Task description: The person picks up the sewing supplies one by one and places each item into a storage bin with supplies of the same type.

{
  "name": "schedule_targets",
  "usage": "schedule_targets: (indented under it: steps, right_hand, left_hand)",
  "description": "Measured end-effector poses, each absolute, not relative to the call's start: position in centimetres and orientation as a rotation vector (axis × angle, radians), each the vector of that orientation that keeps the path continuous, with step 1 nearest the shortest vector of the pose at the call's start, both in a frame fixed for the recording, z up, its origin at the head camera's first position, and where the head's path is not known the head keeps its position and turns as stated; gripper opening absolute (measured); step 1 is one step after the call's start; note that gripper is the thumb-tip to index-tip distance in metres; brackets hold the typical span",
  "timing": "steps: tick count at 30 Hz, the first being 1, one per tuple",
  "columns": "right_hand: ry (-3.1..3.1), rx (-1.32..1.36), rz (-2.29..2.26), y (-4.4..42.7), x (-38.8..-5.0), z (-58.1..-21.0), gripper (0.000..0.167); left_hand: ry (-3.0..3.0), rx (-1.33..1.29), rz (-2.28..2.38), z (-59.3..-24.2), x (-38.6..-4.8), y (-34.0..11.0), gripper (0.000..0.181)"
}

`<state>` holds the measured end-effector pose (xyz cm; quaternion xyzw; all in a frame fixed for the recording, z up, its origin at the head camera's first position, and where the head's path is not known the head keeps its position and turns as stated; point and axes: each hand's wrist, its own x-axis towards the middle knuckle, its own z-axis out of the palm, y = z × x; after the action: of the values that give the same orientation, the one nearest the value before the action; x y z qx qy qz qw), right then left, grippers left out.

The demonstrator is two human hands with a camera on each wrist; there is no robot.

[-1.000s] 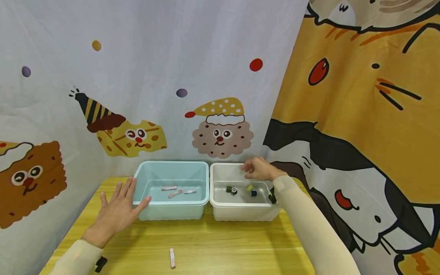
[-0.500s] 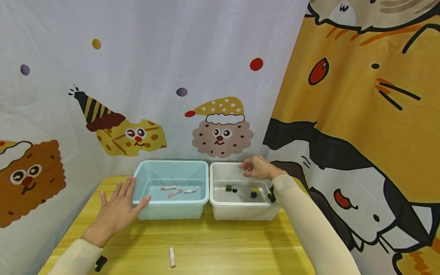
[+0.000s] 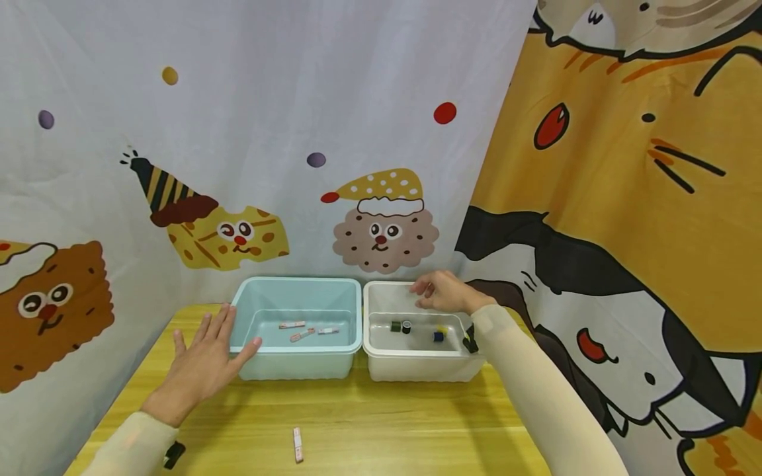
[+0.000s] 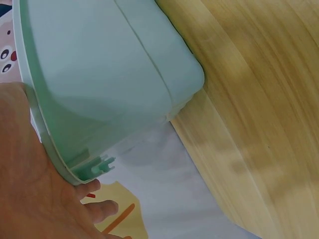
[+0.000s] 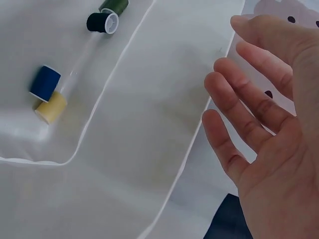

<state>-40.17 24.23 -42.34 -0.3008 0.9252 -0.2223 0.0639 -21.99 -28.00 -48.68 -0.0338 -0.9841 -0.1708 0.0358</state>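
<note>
My left hand (image 3: 205,360) lies with fingers spread against the left rim of a light blue bin (image 3: 297,365). In the left wrist view, its palm touches the bin's rim. My right hand (image 3: 445,292) hovers over the back of a white bin (image 3: 425,370), fingers loosely bent; the right wrist view shows it holding nothing. Inside the white bin lie a green thread spool (image 5: 115,6) touching a black spool (image 5: 99,23), and a navy blue spool (image 5: 45,83) against a yellow spool (image 5: 51,107). Three small pink-and-white strips (image 3: 302,335) lie in the blue bin.
Another pink-and-white strip (image 3: 297,444) lies on the wooden table (image 3: 381,423) near its front. The bins stand side by side at the back, close to a printed curtain (image 3: 268,132). A second printed cloth (image 3: 595,198) hangs at the right.
In the white bin, the yellow spool has come to rest by the navy blue one, and the black spool has shifted slightly. My right hand has drifted slightly left; my left hand has stayed put.
</note>
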Motion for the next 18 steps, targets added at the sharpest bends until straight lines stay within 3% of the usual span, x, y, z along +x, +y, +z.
schedule_targets:
  steps: [18]
  right_hand:
    - [2.789, -0.971, -0.682, 23.6, -38.5, -42.2, 0.031]
  left_hand:
    - [-3.022, -0.109, -0.521, -48.7, -22.0, -28.0, 0.115]
